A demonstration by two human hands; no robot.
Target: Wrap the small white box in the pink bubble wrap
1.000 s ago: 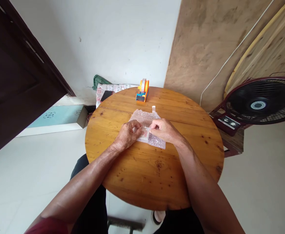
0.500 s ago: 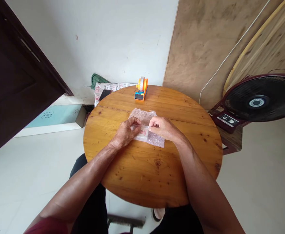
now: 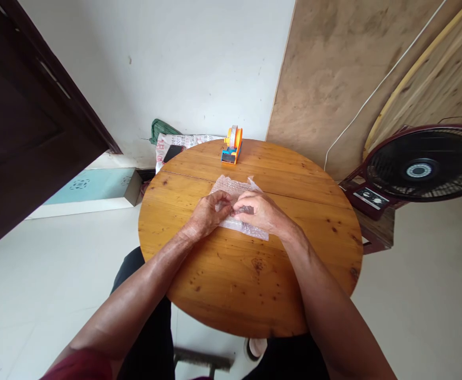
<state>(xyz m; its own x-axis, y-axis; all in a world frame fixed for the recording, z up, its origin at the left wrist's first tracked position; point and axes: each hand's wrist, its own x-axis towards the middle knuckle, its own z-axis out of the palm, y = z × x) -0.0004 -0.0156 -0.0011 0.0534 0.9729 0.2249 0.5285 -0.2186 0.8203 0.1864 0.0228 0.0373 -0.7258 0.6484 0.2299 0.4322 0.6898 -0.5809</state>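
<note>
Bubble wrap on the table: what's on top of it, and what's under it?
The left hand and right hand are over the middle of the bubble wrap, hiding that part. The wooden table shows around it; whatever lies directly beneath is covered.

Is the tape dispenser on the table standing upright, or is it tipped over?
Upright. The tape dispenser stands on its base near the far edge of the table, with its tape roll above.

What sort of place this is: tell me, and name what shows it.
Probably a room in a home, though a small workshop isn't ruled out. Signs are the round wooden table, the electric fan beside it and what looks like a dark panelled door.
</note>
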